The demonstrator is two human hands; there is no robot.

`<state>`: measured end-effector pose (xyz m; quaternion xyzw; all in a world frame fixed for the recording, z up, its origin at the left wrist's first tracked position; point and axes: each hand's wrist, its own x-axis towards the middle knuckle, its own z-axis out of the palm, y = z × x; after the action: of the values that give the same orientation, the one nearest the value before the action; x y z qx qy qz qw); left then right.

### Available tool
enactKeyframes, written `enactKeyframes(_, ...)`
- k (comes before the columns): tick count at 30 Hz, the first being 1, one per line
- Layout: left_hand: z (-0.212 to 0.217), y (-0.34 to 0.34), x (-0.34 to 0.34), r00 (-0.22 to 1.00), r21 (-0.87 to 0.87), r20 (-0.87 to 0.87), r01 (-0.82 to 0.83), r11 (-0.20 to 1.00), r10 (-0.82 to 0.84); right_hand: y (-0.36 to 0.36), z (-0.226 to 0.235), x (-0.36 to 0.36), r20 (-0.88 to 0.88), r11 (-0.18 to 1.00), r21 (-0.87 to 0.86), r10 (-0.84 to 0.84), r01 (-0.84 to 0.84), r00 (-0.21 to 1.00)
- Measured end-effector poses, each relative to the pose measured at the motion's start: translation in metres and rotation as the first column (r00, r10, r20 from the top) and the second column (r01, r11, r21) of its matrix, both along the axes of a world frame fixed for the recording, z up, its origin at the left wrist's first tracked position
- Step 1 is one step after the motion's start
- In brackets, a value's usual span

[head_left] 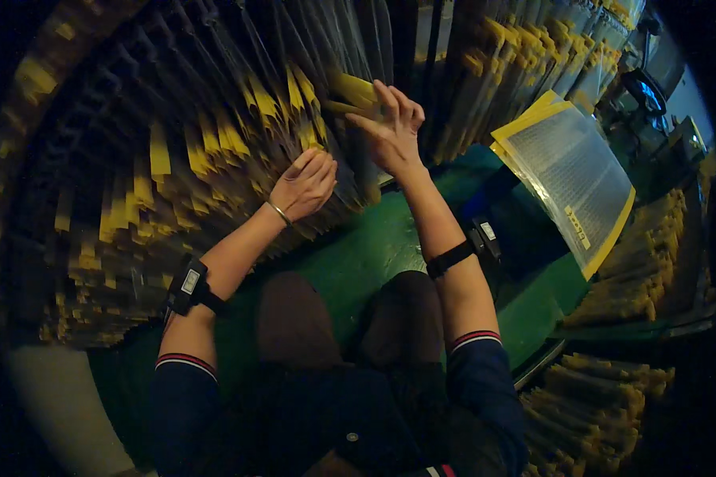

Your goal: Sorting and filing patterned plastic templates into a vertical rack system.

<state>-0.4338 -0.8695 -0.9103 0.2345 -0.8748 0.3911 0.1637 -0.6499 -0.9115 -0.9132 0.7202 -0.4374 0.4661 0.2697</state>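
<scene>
Hanging sheets with yellow lower edges (207, 147) crowd the rack in front of me in dense rows. My left hand (304, 189) is closed, its curled fingertips at the yellow lower edge of one of these sheets. Beside it and a little farther away, my right hand (395, 135) has its fingers stretched apart. Its fingertips touch or nearly touch a yellow sheet corner (352, 89) that stands out from the row. The exact contact is hard to make out in the dim light.
A clear mesh-patterned sheet with yellow borders (569, 171) lies at the right on a dark support. More yellow-edged sheets (525, 60) hang at the back right. Stacked yellow-edged bundles (589, 413) fill the lower right. Green floor (342, 246) shows around my knees.
</scene>
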Motion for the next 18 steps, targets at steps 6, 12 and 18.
enactKeyframes(6, -0.003, 0.000, 0.002, 0.999, 0.025, -0.029, 0.015, 1.000, -0.014, 0.003, -0.002, 0.003, 0.063, 0.995, 0.085, -0.064, 0.059, 0.996)
enactKeyframes(12, -0.006, -0.002, 0.000, 0.999, -0.003, -0.032, 0.010, 1.000, -0.010, 0.003, -0.001, 0.000, 0.036, 0.989, 0.132, -0.075, 0.070, 0.997)
enactKeyframes(18, -0.009, 0.001, 0.000, 1.000, 0.028, 0.006, -0.030, 0.999, 0.030, 0.009, 0.007, -0.005, 0.077, 0.982, 0.188, -0.014, -0.001, 0.997)
